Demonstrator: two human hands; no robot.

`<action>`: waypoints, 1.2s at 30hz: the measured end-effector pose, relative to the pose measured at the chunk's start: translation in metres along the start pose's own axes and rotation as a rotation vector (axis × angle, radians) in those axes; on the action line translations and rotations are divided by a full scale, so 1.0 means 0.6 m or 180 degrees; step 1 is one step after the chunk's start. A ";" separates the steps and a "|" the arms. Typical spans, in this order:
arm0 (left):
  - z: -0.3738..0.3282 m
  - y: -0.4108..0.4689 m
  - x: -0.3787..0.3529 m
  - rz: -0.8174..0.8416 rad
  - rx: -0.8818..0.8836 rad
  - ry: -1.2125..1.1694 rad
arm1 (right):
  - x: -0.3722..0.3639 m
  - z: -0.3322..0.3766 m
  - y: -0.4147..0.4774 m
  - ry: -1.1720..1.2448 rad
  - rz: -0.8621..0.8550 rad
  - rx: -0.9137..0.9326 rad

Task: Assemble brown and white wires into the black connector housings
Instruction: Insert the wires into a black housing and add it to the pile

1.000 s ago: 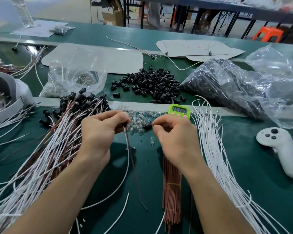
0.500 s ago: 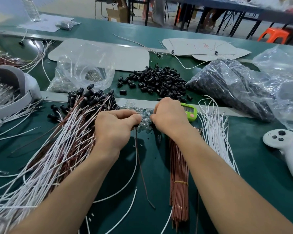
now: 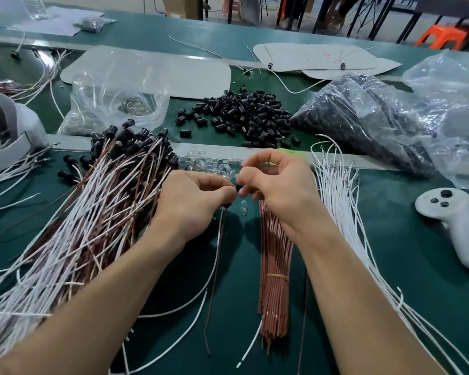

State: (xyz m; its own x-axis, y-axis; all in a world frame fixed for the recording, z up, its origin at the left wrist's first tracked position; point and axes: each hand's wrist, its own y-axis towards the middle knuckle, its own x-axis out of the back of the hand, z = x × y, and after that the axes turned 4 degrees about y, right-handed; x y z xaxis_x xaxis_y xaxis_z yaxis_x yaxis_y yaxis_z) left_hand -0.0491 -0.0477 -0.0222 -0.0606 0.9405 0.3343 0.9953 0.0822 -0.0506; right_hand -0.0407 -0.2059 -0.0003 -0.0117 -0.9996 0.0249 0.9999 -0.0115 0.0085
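In both hands, one black housing.

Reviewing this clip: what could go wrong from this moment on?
1. The small black connector housing is pinched only by the fingertips of the left hand and right hand; it could slip.
2. Its thin brown and white wires dangle beside the banded bundle of copper-brown wires and might tangle.

White controller sits well right of the right hand, green timer peeking out just behind it. Crumpled clear bag far right, orange stool way back. Water bottle far behind the left hand, off left.
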 end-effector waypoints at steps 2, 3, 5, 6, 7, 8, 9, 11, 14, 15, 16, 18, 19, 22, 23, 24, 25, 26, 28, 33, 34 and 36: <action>0.002 -0.002 -0.004 0.0052 -0.0048 0.0092 | 0.004 -0.014 -0.006 0.0056 -0.0012 -0.0013; 0.002 -0.003 -0.005 0.0060 -0.0072 0.0134 | 0.006 -0.020 -0.008 0.0037 -0.0007 0.0003; 0.004 -0.004 -0.005 0.0074 -0.0118 0.0171 | 0.008 -0.031 -0.010 -0.0004 0.0012 0.0050; 0.005 -0.005 -0.005 0.0094 -0.0131 0.0154 | 0.009 -0.034 -0.011 -0.0005 0.0006 0.0072; 0.006 -0.007 -0.005 0.0110 -0.0136 0.0121 | 0.010 -0.036 -0.011 -0.0001 -0.0001 0.0097; 0.006 -0.009 -0.005 0.0121 -0.0138 0.0100 | 0.010 -0.037 -0.011 -0.0007 -0.0002 0.0123; 0.006 -0.010 -0.005 0.0130 -0.0141 0.0100 | 0.010 -0.038 -0.011 -0.0031 0.0005 0.0147; 0.005 -0.011 -0.004 0.0139 -0.0134 0.0112 | 0.011 -0.039 -0.011 -0.0102 0.0031 0.0172; 0.005 -0.011 -0.002 0.0157 -0.0088 0.0079 | 0.013 -0.040 -0.011 -0.0186 0.0065 0.0193; 0.006 -0.010 -0.001 0.0167 -0.0077 0.0071 | 0.013 -0.040 -0.011 -0.0205 0.0072 0.0204; 0.006 -0.010 -0.001 0.0177 -0.0075 0.0067 | 0.013 -0.040 -0.011 -0.0211 0.0081 0.0213; 0.007 -0.010 0.000 0.0196 -0.0091 0.0058 | 0.014 -0.040 -0.010 -0.0203 0.0109 0.0222; 0.007 -0.010 0.001 0.0206 -0.0103 0.0047 | 0.014 -0.040 -0.010 -0.0207 0.0124 0.0220; 0.008 -0.010 0.001 0.0232 -0.0118 0.0022 | 0.016 -0.040 -0.007 -0.0240 0.0168 0.0171; 0.007 -0.010 0.001 0.0238 -0.0112 0.0009 | 0.017 -0.041 -0.006 -0.0246 0.0174 0.0155; 0.007 -0.010 0.001 0.0239 -0.0104 -0.0008 | 0.017 -0.041 -0.005 -0.0254 0.0176 0.0145; 0.007 -0.010 0.001 0.0235 -0.0095 -0.0029 | 0.018 -0.042 -0.004 -0.0263 0.0177 0.0138; 0.007 -0.010 0.001 0.0230 -0.0085 -0.0050 | 0.019 -0.042 -0.003 -0.0268 0.0183 0.0134; 0.006 -0.010 0.002 0.0230 -0.0069 -0.0084 | 0.020 -0.042 -0.003 -0.0257 0.0206 0.0134; 0.007 -0.009 0.001 0.0269 -0.0061 -0.0120 | 0.022 -0.041 -0.002 -0.0196 0.0262 0.0116; 0.007 -0.009 0.000 0.0282 -0.0061 -0.0123 | 0.024 -0.041 -0.002 -0.0179 0.0274 0.0097; 0.007 -0.009 -0.001 0.0290 -0.0068 -0.0128 | 0.025 -0.040 -0.001 -0.0163 0.0293 0.0064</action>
State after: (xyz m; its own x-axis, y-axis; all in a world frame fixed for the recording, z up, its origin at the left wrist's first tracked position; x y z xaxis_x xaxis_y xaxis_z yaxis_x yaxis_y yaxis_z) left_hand -0.0546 -0.0471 -0.0263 0.0275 0.9563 0.2911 0.9982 -0.0109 -0.0587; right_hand -0.0411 -0.2214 -0.0237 0.0793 -0.9938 0.0775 0.9964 0.0814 0.0239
